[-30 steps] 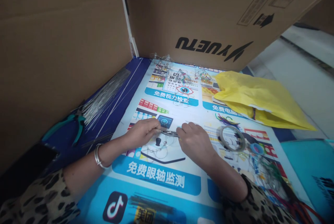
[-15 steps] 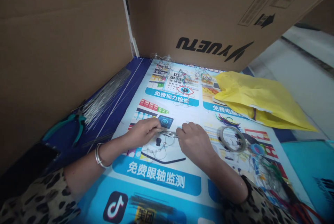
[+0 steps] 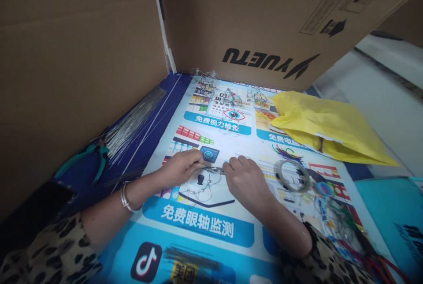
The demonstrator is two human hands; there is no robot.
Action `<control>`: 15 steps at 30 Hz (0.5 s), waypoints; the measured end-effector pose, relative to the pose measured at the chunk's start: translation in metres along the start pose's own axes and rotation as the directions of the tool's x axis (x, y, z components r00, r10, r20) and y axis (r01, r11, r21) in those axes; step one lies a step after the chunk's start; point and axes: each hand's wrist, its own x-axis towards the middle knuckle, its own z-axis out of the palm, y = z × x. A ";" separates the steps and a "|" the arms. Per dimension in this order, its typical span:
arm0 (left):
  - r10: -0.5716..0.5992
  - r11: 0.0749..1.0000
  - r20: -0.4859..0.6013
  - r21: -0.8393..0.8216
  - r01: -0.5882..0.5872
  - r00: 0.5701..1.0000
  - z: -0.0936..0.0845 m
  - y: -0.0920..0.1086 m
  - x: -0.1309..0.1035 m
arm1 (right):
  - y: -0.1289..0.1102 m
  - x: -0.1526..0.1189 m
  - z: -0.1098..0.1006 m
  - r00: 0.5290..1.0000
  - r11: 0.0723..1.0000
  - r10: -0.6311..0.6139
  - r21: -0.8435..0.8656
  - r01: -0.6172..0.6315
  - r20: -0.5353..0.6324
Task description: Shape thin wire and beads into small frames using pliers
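Observation:
Between my two hands runs a short bundle of thin silvery wire (image 3: 214,170), level above the printed sheet. My left hand (image 3: 185,166), with a silver bangle (image 3: 124,196) on its wrist, pinches the bundle's left end between thumb and fingers. The fingers of my right hand (image 3: 246,180) are curled round the right end. Below the wire, loose loops with small beads (image 3: 201,191) hang or lie over the sheet; which of the two I cannot tell.
Teal-handled pliers (image 3: 99,160) and a sheaf of straight wires (image 3: 135,121) lie at the left. Cardboard walls (image 3: 264,15) stand behind. A tape roll (image 3: 293,176), yellow bag (image 3: 330,125) and tangled coloured wires (image 3: 343,222) are at the right.

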 end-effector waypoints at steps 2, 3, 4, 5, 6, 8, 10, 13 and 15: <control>-0.003 1.000 0.003 0.001 0.003 1.000 0.000 0.000 0.000 | 0.000 -0.001 0.000 1.000 1.000 -0.002 -0.001 0.002 -0.005; -0.003 1.000 0.003 0.001 0.003 1.000 0.000 0.000 0.000 | 0.000 -0.001 0.000 1.000 1.000 -0.002 0.000 0.002 -0.007; -0.003 1.000 0.001 0.002 0.003 1.000 0.000 0.000 0.000 | 0.000 -0.001 0.001 1.000 1.000 -0.004 0.002 0.004 -0.011; -0.001 1.000 -0.002 0.002 0.001 1.000 0.000 0.000 0.000 | 0.000 -0.001 0.001 1.000 1.000 -0.005 0.004 0.005 -0.014; 0.002 1.000 -0.007 0.003 -0.002 1.000 0.000 0.000 0.000 | 0.000 0.000 0.002 1.000 1.000 -0.007 0.008 0.007 -0.017; 0.009 1.000 -0.016 0.005 -0.009 1.000 0.000 0.001 0.000 | 0.002 0.001 0.002 1.000 1.000 -0.007 0.016 0.007 -0.015; 0.013 1.000 -0.021 0.010 -0.012 1.000 0.000 0.003 -0.001 | 0.007 0.001 -0.001 1.000 1.000 0.008 0.021 -0.008 -0.002; 0.018 1.000 -0.059 0.019 -0.017 0.998 -0.001 0.006 -0.001 | 0.016 -0.001 -0.014 0.998 0.998 0.061 0.012 -0.061 0.032; -0.002 0.999 -0.114 0.034 0.006 0.994 0.000 0.009 -0.002 | 0.021 -0.005 -0.026 0.993 0.994 0.104 0.005 -0.105 0.059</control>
